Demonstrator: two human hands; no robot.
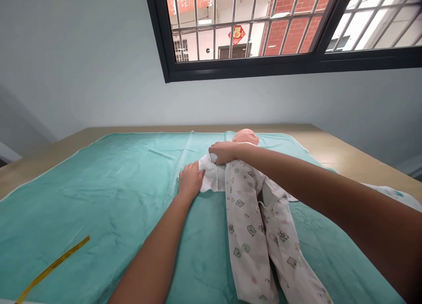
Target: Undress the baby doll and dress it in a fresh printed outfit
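A baby doll lies on its back at the far side, its pink head [245, 136] showing above my right forearm. Loose pants [249, 227] printed with small animals stretch from its body toward me. A piece of white cloth [212, 177], perhaps a sleeve, extends left from the doll's clothing. My left hand [190, 180] grips the outer end of this cloth, thumb on the near side. Reaching across from the right, my right hand [223, 152] has its fingers closed on the cloth's upper edge. My right arm covers much of the doll's torso.
A teal blanket [125, 194] covers most of the wooden table [332, 148]. At its near left lies a yellow strip [54, 265] like a measuring tape. More white fabric [395, 193] rests at the right edge. Behind are a wall and a barred window [244, 69].
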